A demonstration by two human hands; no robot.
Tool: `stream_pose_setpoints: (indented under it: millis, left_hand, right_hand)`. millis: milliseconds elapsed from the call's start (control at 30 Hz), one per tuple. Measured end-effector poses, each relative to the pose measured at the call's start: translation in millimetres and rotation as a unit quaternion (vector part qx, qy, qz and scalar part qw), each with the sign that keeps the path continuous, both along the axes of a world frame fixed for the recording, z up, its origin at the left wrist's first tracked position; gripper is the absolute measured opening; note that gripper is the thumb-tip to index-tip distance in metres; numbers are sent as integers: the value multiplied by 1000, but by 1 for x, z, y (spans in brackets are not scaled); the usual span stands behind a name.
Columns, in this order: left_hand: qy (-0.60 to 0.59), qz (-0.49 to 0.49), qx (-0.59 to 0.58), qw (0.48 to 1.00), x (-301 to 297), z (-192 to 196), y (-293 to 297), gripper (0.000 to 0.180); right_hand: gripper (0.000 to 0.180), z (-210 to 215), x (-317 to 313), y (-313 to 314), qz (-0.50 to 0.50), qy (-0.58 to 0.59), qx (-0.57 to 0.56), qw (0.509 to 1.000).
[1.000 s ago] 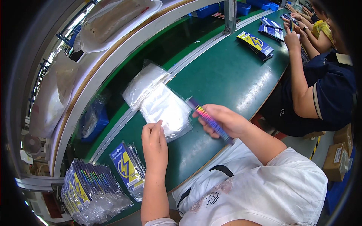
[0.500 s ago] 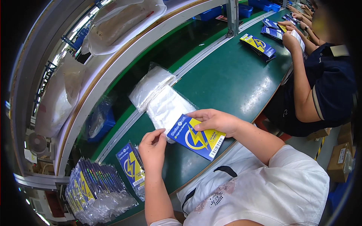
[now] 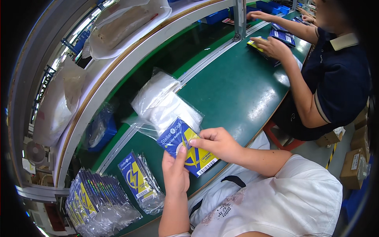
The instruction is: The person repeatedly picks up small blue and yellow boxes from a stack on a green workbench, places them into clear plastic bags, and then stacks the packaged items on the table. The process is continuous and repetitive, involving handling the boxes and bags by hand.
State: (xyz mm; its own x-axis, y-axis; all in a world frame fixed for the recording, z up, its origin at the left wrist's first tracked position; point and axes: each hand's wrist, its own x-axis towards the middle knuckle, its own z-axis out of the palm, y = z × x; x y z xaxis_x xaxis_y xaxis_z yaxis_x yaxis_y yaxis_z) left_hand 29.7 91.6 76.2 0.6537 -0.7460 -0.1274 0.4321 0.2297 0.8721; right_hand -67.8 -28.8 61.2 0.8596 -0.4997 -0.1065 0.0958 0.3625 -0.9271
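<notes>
A flat blue-and-yellow box [image 3: 172,139] with a lightning bolt on its front is tilted between my two hands, over the table's near edge. My left hand [image 3: 176,170] pinches its lower left side, thumb on the front. From the right, my right hand [image 3: 216,143] grips the box with the thumb across its face. Clear plastic film [image 3: 143,125] spreads from the box's upper left; how much of the box it covers is hard to tell. Just beyond lies a stack of clear plastic bags [image 3: 179,108] over something white.
Bagged boxes [image 3: 136,173] lie left of my left hand, beside a dense row of bagged boxes [image 3: 90,197]. A shelf [image 3: 118,59] curves along the far left. On the right, a co-worker's hand [image 3: 272,48] rests over a box stack on the green table [image 3: 233,87].
My left hand has moved right and now grips the box. The box has shifted left, and clear film shows at its upper left. The co-worker's hands have moved to the far stack and beyond.
</notes>
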Motion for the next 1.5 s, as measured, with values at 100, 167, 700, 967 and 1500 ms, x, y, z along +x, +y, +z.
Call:
stream_pose_setpoints:
  millis: [100,167,700,967,1500]
  left_hand:
    - [0,-6,-31,999,7,11,5,29]
    - [6,25,-35,999,13,19,7,32]
    - [335,-265,-71,901,-12,10,17,65]
    - [-185,71,106,975,28,55,65,60]
    - [-456,142,463,747,63,33,110,58]
  right_hand:
    - [41,6,-5,-3,43,6,-17,999]
    - [83,15,-13,-8,104,-56,-198,973]
    - [19,40,-29,11,26,-336,-483,808]
    - [44,34,-28,-15,79,-266,-386,880]
    - [32,4,-89,-319,-508,99,-626,583]
